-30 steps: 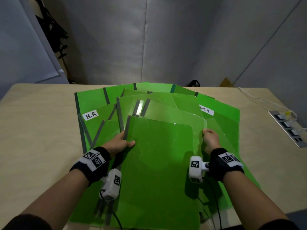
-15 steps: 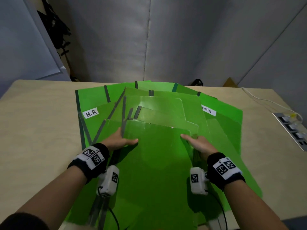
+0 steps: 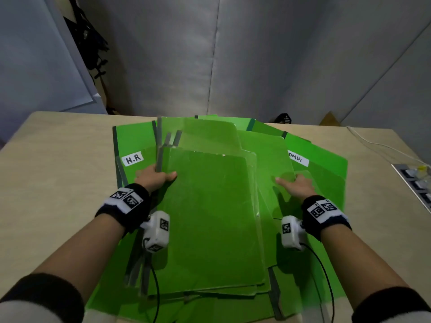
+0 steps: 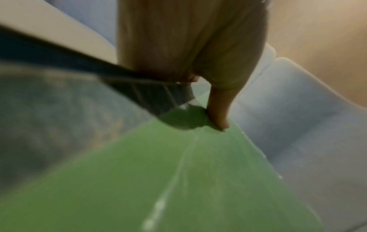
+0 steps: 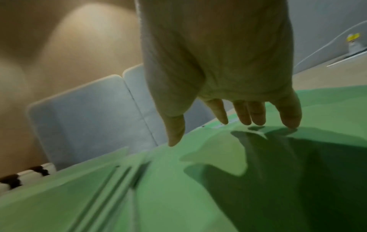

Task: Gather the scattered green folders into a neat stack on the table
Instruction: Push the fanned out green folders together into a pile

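Several green folders [image 3: 210, 217] with grey spines lie fanned in an overlapping pile on the wooden table [image 3: 53, 183]. My left hand [image 3: 156, 176] grips the left spine edge of the upper folders, thumb [image 4: 218, 116] pressed on the top cover and the other fingers hidden beyond the spines [image 4: 143, 89]. My right hand [image 3: 295, 185] lies open with spread, straight fingers [image 5: 246, 116] on a folder [image 5: 218, 196] that sticks out to the right of the top ones. Two lower folders carry white labels, "H.R" [image 3: 132, 158] at the left and "ADMIN" [image 3: 298, 158] at the right.
A power strip [image 3: 415, 183] with a white cable [image 3: 377, 145] sits at the table's right edge. Grey padded walls stand behind the table. Bare tabletop shows to the left and right of the pile. The near folders overhang the front edge.
My right hand let go of the top folder's right edge, opened, and slid right onto a lower folder. The left hand keeps its grip; the upper folders now overlap more closely.
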The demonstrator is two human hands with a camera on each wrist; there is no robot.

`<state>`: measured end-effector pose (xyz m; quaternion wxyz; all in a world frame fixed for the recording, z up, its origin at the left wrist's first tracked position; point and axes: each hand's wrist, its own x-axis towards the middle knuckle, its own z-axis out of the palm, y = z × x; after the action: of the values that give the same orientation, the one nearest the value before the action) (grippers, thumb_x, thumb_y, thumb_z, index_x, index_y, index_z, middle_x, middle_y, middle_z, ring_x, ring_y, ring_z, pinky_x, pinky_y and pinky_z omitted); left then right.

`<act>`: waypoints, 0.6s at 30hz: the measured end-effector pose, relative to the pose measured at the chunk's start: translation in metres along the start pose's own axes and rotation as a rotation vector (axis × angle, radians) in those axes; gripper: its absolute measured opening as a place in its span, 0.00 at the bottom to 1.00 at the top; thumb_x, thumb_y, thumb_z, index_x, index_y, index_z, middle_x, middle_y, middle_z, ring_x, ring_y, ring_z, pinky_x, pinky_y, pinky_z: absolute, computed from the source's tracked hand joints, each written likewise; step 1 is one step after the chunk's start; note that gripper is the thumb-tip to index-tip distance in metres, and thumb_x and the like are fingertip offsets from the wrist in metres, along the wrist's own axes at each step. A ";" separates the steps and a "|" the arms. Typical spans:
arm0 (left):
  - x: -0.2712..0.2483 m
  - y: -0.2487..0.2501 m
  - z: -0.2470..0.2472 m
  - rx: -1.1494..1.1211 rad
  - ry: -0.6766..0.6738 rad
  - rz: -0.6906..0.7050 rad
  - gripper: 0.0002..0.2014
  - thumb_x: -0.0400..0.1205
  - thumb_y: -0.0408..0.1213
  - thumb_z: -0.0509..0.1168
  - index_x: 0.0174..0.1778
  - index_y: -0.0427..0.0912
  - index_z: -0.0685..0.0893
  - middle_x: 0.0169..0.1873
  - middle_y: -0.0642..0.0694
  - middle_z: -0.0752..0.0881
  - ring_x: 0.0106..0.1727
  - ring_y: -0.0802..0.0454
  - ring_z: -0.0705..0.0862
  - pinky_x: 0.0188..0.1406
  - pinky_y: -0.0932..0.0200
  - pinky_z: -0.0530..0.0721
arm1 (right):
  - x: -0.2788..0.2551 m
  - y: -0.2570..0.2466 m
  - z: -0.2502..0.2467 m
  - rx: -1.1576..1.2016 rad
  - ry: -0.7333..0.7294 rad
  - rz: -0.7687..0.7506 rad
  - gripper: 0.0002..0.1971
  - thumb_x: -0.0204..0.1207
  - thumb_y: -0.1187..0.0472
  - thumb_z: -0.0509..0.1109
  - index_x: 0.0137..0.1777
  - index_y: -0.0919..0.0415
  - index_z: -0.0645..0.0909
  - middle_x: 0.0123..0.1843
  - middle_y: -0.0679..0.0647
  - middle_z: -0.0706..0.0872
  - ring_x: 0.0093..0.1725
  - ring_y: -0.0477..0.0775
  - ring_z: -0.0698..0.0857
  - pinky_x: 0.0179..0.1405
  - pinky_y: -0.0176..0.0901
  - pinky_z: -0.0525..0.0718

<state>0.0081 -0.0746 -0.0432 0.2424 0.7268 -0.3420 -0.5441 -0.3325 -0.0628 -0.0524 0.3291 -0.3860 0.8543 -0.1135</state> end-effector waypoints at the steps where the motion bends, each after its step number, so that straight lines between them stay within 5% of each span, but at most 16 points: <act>1: 0.006 -0.008 -0.005 0.020 0.023 -0.022 0.37 0.70 0.43 0.74 0.75 0.43 0.71 0.66 0.35 0.76 0.57 0.39 0.80 0.50 0.50 0.82 | -0.001 0.002 0.000 -0.058 0.013 0.027 0.41 0.71 0.43 0.72 0.77 0.67 0.64 0.81 0.68 0.61 0.79 0.70 0.62 0.77 0.67 0.64; 4: 0.011 -0.024 -0.013 0.048 0.051 -0.060 0.39 0.64 0.48 0.77 0.72 0.45 0.74 0.67 0.36 0.75 0.60 0.35 0.81 0.56 0.41 0.84 | -0.010 0.005 0.001 -0.132 -0.001 0.040 0.35 0.73 0.52 0.73 0.75 0.70 0.66 0.80 0.69 0.59 0.79 0.71 0.61 0.76 0.64 0.65; 7: 0.002 -0.023 -0.012 -0.049 -0.037 -0.056 0.27 0.77 0.36 0.69 0.72 0.37 0.72 0.53 0.40 0.80 0.47 0.46 0.80 0.45 0.53 0.80 | -0.013 0.007 0.002 0.056 -0.094 0.038 0.40 0.68 0.64 0.78 0.78 0.67 0.62 0.78 0.68 0.68 0.75 0.70 0.71 0.73 0.62 0.72; 10: 0.002 -0.021 -0.009 -0.056 -0.066 -0.046 0.25 0.79 0.34 0.67 0.71 0.34 0.71 0.45 0.42 0.79 0.40 0.49 0.76 0.37 0.58 0.75 | -0.019 0.009 0.005 0.160 -0.170 -0.034 0.39 0.69 0.73 0.74 0.79 0.61 0.61 0.78 0.67 0.69 0.74 0.69 0.72 0.69 0.59 0.74; 13: 0.001 -0.017 -0.005 -0.036 -0.062 -0.044 0.27 0.78 0.36 0.67 0.72 0.32 0.69 0.44 0.40 0.78 0.37 0.49 0.75 0.34 0.58 0.75 | -0.033 0.004 0.016 0.135 -0.235 -0.096 0.28 0.78 0.72 0.64 0.77 0.61 0.65 0.75 0.66 0.73 0.59 0.61 0.80 0.48 0.46 0.81; 15: -0.002 -0.012 0.000 -0.001 -0.088 -0.013 0.29 0.79 0.36 0.67 0.75 0.35 0.65 0.42 0.41 0.76 0.37 0.49 0.75 0.33 0.58 0.75 | -0.042 -0.002 0.026 0.077 -0.237 -0.143 0.21 0.82 0.69 0.58 0.75 0.64 0.66 0.65 0.62 0.79 0.42 0.49 0.78 0.35 0.36 0.75; 18: -0.007 -0.009 0.006 0.035 -0.122 -0.007 0.30 0.80 0.37 0.65 0.77 0.36 0.63 0.42 0.41 0.76 0.38 0.47 0.76 0.32 0.57 0.75 | -0.053 -0.007 0.035 -0.008 -0.258 -0.185 0.13 0.84 0.61 0.55 0.65 0.64 0.73 0.56 0.58 0.80 0.34 0.42 0.71 0.37 0.36 0.73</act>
<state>0.0032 -0.0636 -0.0469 0.2062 0.6976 -0.3631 -0.5822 -0.2795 -0.0266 -0.0503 0.4229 -0.4757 0.7660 -0.0895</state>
